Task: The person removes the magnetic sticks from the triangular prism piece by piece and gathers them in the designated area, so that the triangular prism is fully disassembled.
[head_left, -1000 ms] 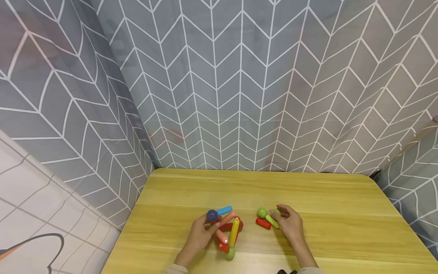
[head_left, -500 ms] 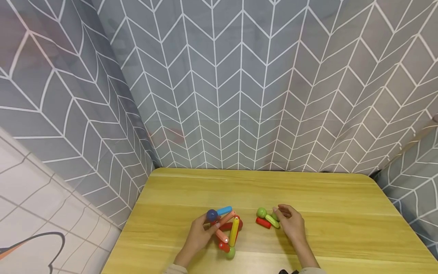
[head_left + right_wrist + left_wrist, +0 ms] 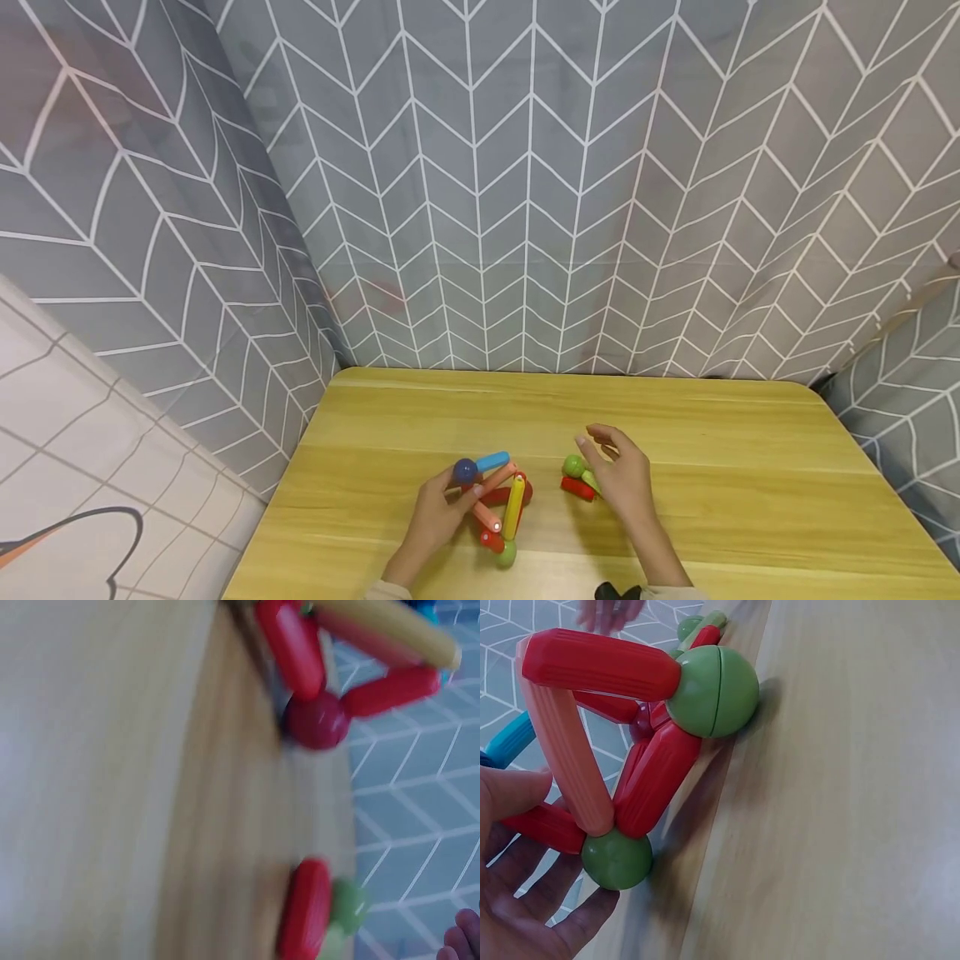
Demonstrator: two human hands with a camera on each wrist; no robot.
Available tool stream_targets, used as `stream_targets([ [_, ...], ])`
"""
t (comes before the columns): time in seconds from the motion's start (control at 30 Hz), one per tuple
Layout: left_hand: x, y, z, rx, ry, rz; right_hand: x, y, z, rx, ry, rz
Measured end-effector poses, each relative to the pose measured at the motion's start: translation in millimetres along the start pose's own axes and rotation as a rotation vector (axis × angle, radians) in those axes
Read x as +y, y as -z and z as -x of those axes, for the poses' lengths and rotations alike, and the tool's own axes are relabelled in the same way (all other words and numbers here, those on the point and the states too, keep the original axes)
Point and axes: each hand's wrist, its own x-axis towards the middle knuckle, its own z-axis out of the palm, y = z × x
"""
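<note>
One grip, the left hand [image 3: 438, 512], holds the rod-and-ball frame [image 3: 487, 518] left of the loose red rod [image 3: 577, 488], perhaps for steadiness, while the slack, seemingly unladen right hand [image 3: 626, 477] hangs right of that rod.

no readable text in any view, no label, brand, number or sign legible on coloured rods [image 3: 656, 780], balls [image 3: 712, 691], wooden tabletop [image 3: 750, 467], patterned grey curtain [image 3: 555, 183], pale gridded surface [image 3: 161, 492]

On the table [image 3: 757, 483], the rod frame [image 3: 513, 508] stands left of other pieces [image 3: 577, 488], the curtain [image 3: 555, 192] behind.
</note>
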Motion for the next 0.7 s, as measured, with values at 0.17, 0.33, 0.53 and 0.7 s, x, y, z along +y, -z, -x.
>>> stream_targets([
  [0.17,-3.0,0.1,0.8,0.001,-0.001,-0.009,-21,-13.0,4,-0.078,0.054,-0.014],
  [0.33,-5.5,0.2,-1.3,0.005,-0.027,-0.020,-33,-25.5,7,-0.141,0.089,-0.026],
  [0.53,-6.3,2.1,-3.5,0.001,-0.047,-0.006,-41,-44.9,9,-0.245,0.137,-0.064],
  [0.7,-6.1,4.4,-5.0,-0.009,-0.051,-0.005,-44,-58.8,10,-0.319,0.187,-0.012],
])
